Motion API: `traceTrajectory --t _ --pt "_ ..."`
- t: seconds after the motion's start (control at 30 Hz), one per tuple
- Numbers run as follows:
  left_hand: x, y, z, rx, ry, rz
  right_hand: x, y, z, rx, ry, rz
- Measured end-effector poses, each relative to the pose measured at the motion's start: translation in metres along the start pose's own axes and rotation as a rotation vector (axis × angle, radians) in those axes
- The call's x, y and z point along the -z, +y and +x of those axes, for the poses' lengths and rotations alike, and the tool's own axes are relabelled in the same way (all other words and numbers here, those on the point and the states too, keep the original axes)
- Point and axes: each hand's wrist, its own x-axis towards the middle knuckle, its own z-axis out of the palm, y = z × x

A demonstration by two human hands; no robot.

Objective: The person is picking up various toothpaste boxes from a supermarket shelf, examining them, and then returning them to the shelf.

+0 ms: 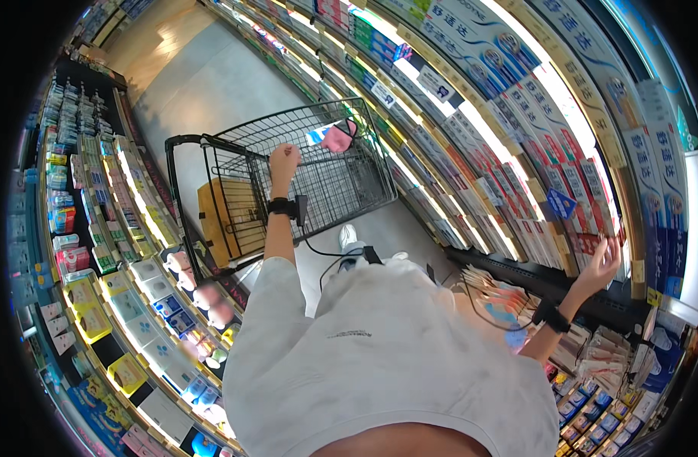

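Note:
My left hand (284,163) is raised over the near side of a black wire shopping cart (303,223). Its fingers are curled in and no object shows in them. Inside the cart lie a pink item with a black edge (339,136) and a blue-and-white package (318,135). At the shelf on the right, my right hand (601,265) reaches up to a row of red-and-white toothpaste boxes (593,197). Its fingers are extended beside a dark red box (587,244); whether they touch it is hard to tell. Both wrists wear black straps with cables.
Lit toothpaste shelves (486,137) run along the right. Shelves of small packaged goods (120,217) line the left. A brown board (214,223) stands at the cart's handle end. Hanging packets (491,297) are low on the right. Grey floor (212,74) stretches ahead.

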Motion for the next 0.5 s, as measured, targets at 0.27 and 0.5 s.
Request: traceTrajectory --t 0.27,0.5 --pt "-0.087 -0.099 0.079 -0.255 0.005 0.435 0.002 -0.039 -0.099 -0.049 -0.093 -0.089" --pt "-0.138 -0.084 0.082 -0.216 0.116 0.727 -0.02 -0.074 -0.172 -0.313 -0.155 -0.268"
